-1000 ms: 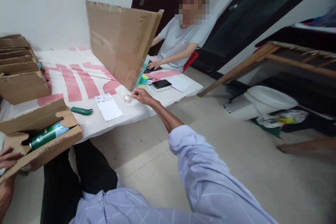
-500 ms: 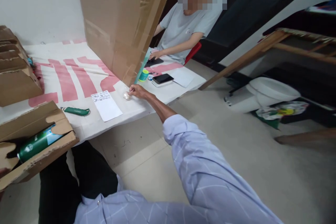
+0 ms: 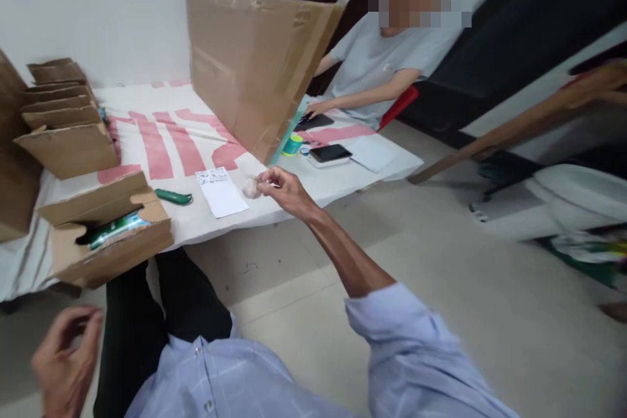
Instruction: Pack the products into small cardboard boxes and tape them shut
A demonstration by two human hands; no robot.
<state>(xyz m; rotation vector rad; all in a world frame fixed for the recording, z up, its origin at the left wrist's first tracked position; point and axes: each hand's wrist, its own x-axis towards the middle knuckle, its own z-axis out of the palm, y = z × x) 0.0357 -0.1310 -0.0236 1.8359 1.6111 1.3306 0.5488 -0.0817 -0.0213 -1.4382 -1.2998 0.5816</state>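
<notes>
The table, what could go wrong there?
The box stands at the near edge of the table, so a bump might knock it off, green can too. The right hand only pinches a small pale thing, so it might slip. The green cutter might nick someone if its blade's out.

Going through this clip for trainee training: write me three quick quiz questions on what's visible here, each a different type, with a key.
1. True or false: the paper lies between the knife and the phone.
2. What lies in the front box?
A) knife
B) phone
C) can
3. Fill in: the small pale thing is at the fingertips of the ____.

Key: 1. True. 2. C. 3. Right hand.
</notes>
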